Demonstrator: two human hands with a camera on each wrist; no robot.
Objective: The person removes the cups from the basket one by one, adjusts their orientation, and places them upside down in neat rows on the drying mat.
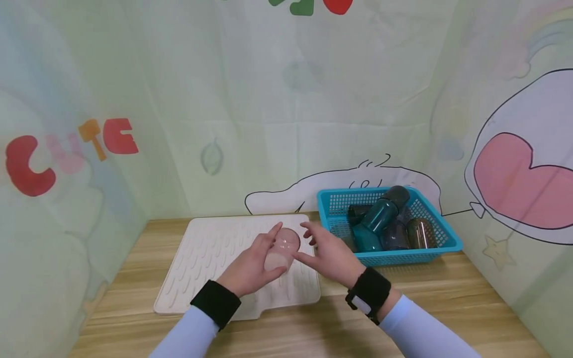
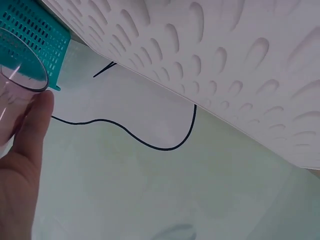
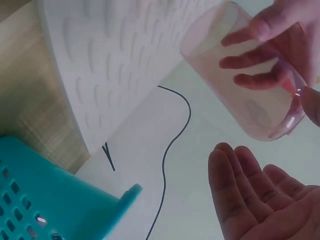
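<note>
Pink transparent cup (image 1: pixel 285 247): locate it above the white drying mat (image 1: pixel 192 263), tilted, between your two hands. Your left hand (image 1: pixel 250 266) grips the cup, its fingers curled round the wall and its thumb along the near side. In the right wrist view, some of these fingers show through the pink wall.

Your right hand (image 1: pixel 329 253) stands just beside the cup. Its fingers (image 3: pixel 227 187) are extended with a slight bend, apart from the cup and grouped close to one another. Its thumb tip overlaps the cup's edge; you cannot tell whether it makes contact.

To the right of the mat, note the blue perforated basket (image 1: pixel 389 258), which contains teal cups (image 1: pixel 379 217), a dark grey cup (image 1: pixel 395 235) and a brown cup (image 1: pixel 421 233). Mat and basket rest on the wood-grain tabletop (image 1: pixel 277 340). You wear black wristbands (image 1: pixel 216 304) over both wrists and light blue sleeves (image 1: pixel 185 334). A printed backdrop (image 1: pixel 250 99) encloses the work area.
</note>
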